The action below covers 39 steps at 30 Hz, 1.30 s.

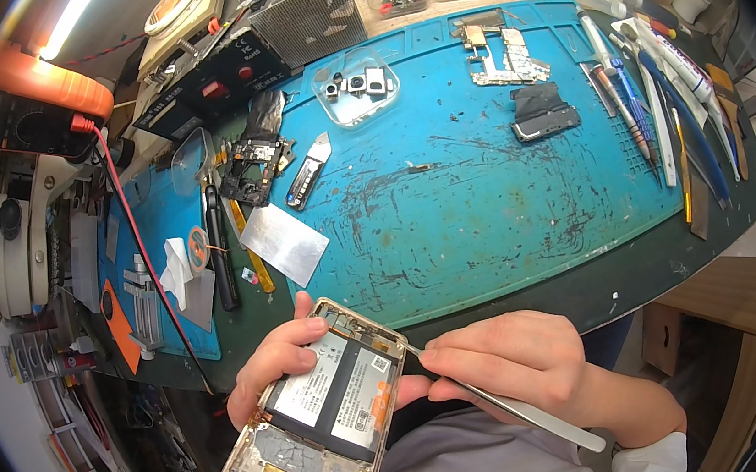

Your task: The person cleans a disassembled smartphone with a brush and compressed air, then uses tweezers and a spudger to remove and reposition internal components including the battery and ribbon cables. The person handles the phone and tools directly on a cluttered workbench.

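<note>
An opened phone point(281, 456) with a gold-coloured frame tilts over the near edge of the bench. My left hand point(279, 368) is closed round its left side, fingertips lying on the edge of the silver-and-black battery point(345, 394). Metal tweezers point(529, 416) are pinched in my right hand point(512, 365). Their tip reaches the phone's upper right corner, beside the exposed parts there; whether it grips anything is too small to tell. Part of my right hand sits just off the phone's right edge.
A blue mat point(454, 216) carries a circuit board point(516, 62), a black module point(545, 120), a small blade point(309, 173) and a metal plate point(285, 243). A clear dish point(344, 120) holds camera modules. Pens and tools lie right; an orange multimeter point(52, 96) stands left, its red lead point(133, 243) trailing.
</note>
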### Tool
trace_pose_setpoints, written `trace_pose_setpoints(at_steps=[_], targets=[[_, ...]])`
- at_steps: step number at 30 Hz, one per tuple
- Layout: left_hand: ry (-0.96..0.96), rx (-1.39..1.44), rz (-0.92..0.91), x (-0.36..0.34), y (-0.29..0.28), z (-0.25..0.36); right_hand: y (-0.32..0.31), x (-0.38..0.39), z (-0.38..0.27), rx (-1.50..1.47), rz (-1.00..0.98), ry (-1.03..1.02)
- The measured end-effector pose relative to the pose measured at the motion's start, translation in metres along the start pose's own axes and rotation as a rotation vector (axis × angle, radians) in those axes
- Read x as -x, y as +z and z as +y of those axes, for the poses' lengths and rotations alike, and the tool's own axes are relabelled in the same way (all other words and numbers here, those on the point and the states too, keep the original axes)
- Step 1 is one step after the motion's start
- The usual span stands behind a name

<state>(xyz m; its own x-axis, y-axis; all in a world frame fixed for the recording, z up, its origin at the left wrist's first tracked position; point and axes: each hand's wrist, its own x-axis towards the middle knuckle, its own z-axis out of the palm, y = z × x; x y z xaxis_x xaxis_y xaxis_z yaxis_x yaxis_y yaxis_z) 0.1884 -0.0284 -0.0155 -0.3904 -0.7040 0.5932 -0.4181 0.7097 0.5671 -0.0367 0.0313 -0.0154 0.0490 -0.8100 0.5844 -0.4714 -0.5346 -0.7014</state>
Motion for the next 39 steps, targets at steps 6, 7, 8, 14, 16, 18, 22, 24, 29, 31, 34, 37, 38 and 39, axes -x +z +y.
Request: trace_pose_setpoints(at_steps=[6,7,8,14,16,18,22,24,29,31,34,37,38,39], targets=[[-0.006,0.002,0.037,-0.002,-0.001,0.004,0.001,-0.002,-0.001,-0.019,-0.001,-0.013],[-0.010,0.013,0.037,-0.002,-0.001,0.005,0.001,-0.001,-0.001,-0.019,-0.004,-0.012],[-0.015,0.022,0.033,-0.003,-0.001,0.006,0.001,-0.001,-0.001,-0.016,-0.003,-0.012],[-0.007,-0.010,-0.023,-0.001,-0.007,0.003,0.002,-0.002,-0.001,-0.012,0.008,-0.016],[-0.003,0.015,0.008,0.000,-0.004,0.000,0.003,-0.001,-0.001,-0.014,0.017,-0.015],[-0.003,0.061,0.060,-0.001,0.002,0.000,0.004,-0.002,-0.002,-0.009,0.030,-0.017],[-0.026,0.043,0.037,0.000,-0.001,0.001,0.004,-0.004,-0.003,0.008,0.049,-0.011],[-0.025,0.009,0.020,0.002,-0.003,-0.001,0.004,-0.004,-0.003,0.021,0.059,-0.012],[0.015,-0.073,-0.014,0.003,-0.006,-0.003,0.002,-0.003,-0.003,0.047,0.094,0.007],[0.035,-0.084,-0.019,0.003,-0.007,-0.002,0.003,-0.002,-0.003,0.058,0.119,0.016],[0.028,-0.074,-0.049,0.000,-0.010,0.002,0.004,-0.001,-0.004,0.054,0.209,0.036],[0.011,-0.030,-0.079,-0.004,-0.010,0.005,0.004,0.001,-0.003,0.048,0.246,0.051],[0.014,0.012,-0.062,-0.005,-0.007,0.004,0.003,0.002,-0.003,0.057,0.228,0.044],[0.016,0.055,-0.045,-0.005,-0.005,0.004,0.003,0.002,-0.003,0.050,0.215,0.043]])
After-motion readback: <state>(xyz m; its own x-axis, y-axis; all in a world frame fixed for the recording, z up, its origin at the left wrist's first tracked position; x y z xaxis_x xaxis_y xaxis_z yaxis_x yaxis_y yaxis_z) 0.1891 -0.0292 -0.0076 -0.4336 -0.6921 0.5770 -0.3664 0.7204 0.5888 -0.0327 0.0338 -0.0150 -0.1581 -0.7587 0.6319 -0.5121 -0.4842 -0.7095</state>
